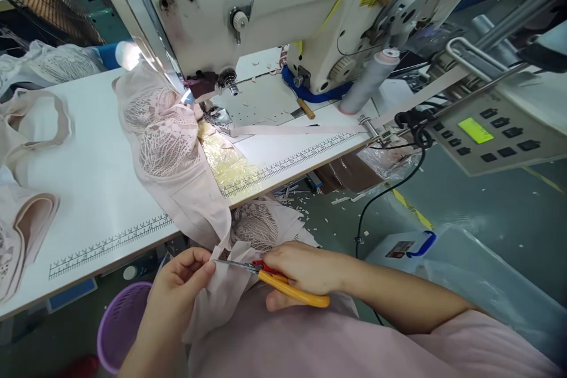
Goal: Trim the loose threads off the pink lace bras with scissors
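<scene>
My left hand [183, 283] pinches the edge of a pale pink bra [177, 189] in front of the table. In my right hand [296, 271] is a pair of scissors [290, 289] with orange and red handles. The blades point left and reach the fabric right beside my left fingertips. Part of the bra, with lace cups, lies on the table by the needle area of the sewing machine [266, 6]. Another lace cup [257, 224] hangs below the table edge, near my lap.
On the white table [97, 189] more pale bras [26, 224] lie at the left. A pink elastic band [301, 129] runs from a feeder to the machine. A control box [496, 130] stands at right, a purple basket [119, 325] below left, a clear bin [478, 271] lower right.
</scene>
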`<move>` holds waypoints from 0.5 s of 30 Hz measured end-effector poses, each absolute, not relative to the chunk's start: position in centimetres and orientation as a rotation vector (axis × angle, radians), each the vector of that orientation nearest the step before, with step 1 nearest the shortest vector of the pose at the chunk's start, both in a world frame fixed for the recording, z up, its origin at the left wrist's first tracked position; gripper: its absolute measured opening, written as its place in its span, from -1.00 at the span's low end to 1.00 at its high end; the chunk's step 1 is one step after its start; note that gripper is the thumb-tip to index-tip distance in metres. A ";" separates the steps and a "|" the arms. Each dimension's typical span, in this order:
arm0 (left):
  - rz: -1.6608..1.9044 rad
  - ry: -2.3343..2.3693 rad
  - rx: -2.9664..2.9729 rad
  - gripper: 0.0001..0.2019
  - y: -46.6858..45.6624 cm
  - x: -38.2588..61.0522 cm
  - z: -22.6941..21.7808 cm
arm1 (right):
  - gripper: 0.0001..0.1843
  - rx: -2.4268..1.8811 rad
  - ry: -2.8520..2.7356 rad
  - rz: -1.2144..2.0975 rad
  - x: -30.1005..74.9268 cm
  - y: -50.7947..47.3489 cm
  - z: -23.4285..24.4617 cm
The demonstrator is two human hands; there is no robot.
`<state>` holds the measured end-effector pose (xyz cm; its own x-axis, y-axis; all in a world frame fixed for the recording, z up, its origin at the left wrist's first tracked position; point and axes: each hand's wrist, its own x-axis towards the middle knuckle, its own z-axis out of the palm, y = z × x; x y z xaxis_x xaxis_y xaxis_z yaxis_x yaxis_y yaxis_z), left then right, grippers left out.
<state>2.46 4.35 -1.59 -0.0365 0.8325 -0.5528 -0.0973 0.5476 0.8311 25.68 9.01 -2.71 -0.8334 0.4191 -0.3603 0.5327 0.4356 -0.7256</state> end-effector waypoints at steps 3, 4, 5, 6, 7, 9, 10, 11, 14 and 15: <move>0.858 1.423 0.688 -0.69 4.4 2.6 -1.5 | -0.44 0.883 2.547 -1.358 25.4 8.9 -2.5; 0.857 1.422 0.689 -0.69 4.5 2.7 -1.5 | -0.44 0.892 2.542 -1.359 25.4 8.9 -2.5; 0.857 1.420 0.690 -0.69 4.5 2.8 -1.4 | -0.44 0.899 2.536 -1.362 25.3 8.9 -2.4; 0.859 1.419 0.691 -0.69 4.5 2.9 -1.3 | -0.44 0.905 2.532 -1.367 25.2 8.9 -2.3; 0.864 1.421 0.691 -0.70 4.5 3.0 -1.3 | -0.43 0.911 2.529 -1.370 25.2 8.9 -2.3; 0.878 1.428 0.692 -0.71 4.5 3.3 -1.1 | -0.43 0.927 2.524 -1.372 25.1 8.8 -2.2; 0.886 1.433 0.693 -0.72 4.4 3.4 -1.1 | -0.44 0.933 2.522 -1.373 25.1 8.8 -2.3; 0.893 1.438 0.694 -0.72 4.4 3.4 -1.0 | -0.44 0.933 2.520 -1.378 25.0 8.8 -2.3; 0.901 1.448 0.699 -0.74 4.3 3.5 -1.0 | -0.46 0.888 2.530 -1.417 25.1 8.7 -2.4; 0.900 1.449 0.700 -0.74 4.3 3.5 -1.1 | -0.47 0.867 2.539 -1.430 25.2 8.8 -2.4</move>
